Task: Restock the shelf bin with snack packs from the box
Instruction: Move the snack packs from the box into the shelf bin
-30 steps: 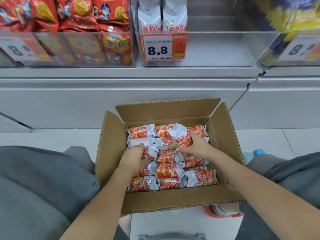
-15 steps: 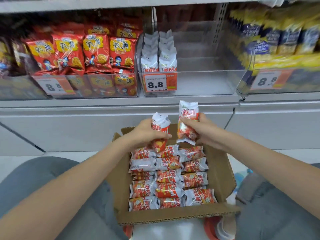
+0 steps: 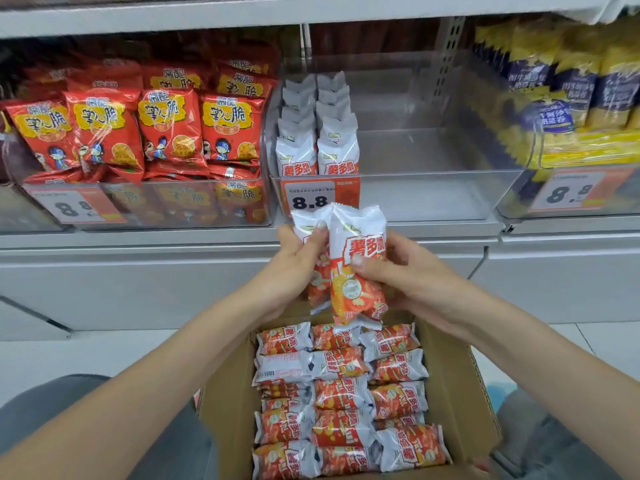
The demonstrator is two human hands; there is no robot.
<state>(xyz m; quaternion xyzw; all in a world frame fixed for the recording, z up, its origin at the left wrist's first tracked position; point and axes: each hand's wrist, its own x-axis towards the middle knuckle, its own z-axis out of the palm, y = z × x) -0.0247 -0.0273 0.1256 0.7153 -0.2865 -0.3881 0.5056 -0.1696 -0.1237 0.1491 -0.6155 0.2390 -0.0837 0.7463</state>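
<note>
Head view: I am carrying two snack packs from the box (image 3: 460, 393) toward the shelf bin (image 3: 433, 188). My left hand (image 3: 294, 261) is gripping one pack (image 3: 313, 292); my right hand (image 3: 408, 275) is gripping the other pack (image 3: 356, 271), both upright and touching, just below the bin's front wall. The transfer step is in hand. The next move is calling for lifting both packs over that clear front wall and setting them beside the two rows (image 3: 317, 133) already standing at the bin's left. Open room is lying to the right of those rows; the shelf above is limiting lift height.
</note>
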